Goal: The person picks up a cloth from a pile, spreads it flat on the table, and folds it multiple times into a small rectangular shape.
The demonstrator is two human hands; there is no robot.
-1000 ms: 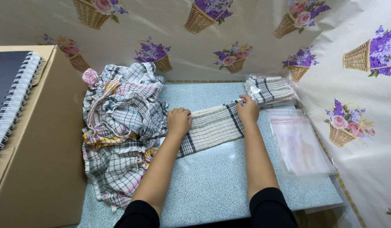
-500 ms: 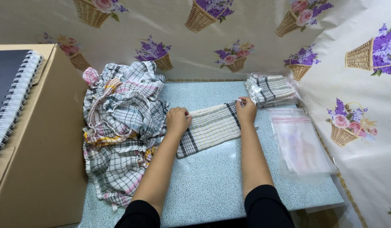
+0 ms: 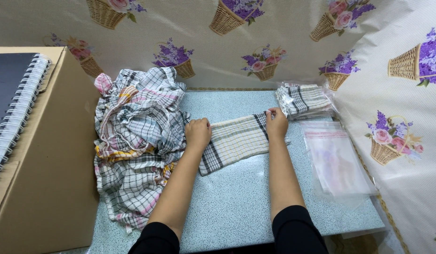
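Both hands (image 3: 197, 133) (image 3: 276, 123) are pinching the cloth's (image 3: 237, 141) far edge between their fingers; a loose grip risks the fold springing open.

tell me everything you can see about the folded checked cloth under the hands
The folded cloth is a cream woven towel with thin yellowish checks and dark stripes near both ends. It lies flat, folded into a long band, slanting across the speckled table. The left hand and right hand grip its far edge.
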